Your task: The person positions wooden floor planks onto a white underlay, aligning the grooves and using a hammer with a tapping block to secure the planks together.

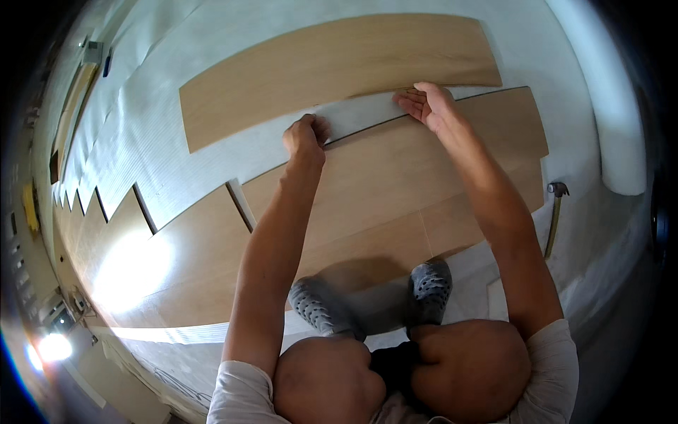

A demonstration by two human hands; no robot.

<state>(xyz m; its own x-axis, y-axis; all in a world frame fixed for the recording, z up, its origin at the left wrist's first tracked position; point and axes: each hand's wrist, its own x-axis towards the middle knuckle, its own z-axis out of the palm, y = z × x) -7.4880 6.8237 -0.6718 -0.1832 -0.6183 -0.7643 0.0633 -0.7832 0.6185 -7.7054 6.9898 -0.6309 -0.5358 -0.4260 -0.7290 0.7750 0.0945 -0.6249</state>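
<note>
A loose light-brown floor plank (339, 67) lies across the far side, apart from the laid planks (367, 173) nearer me. Between them is a strip of white underlay (360, 116). Over the left part of that strip is my left hand (306, 138), its fingers curled in; whether anything is inside them is hidden. My right hand (428, 106) is at the loose plank's near edge with its fingers apart and palm partly showing, and it holds nothing. Its wrist passes above the far edge of the laid planks.
A hammer (554, 215) lies at the right beside the planks. Beyond it is a white roll (611, 106). Stepped plank ends (141, 212) run down the left, near a bright lamp (53, 348). My grey clogs (431, 286) are at the planks' near edge.
</note>
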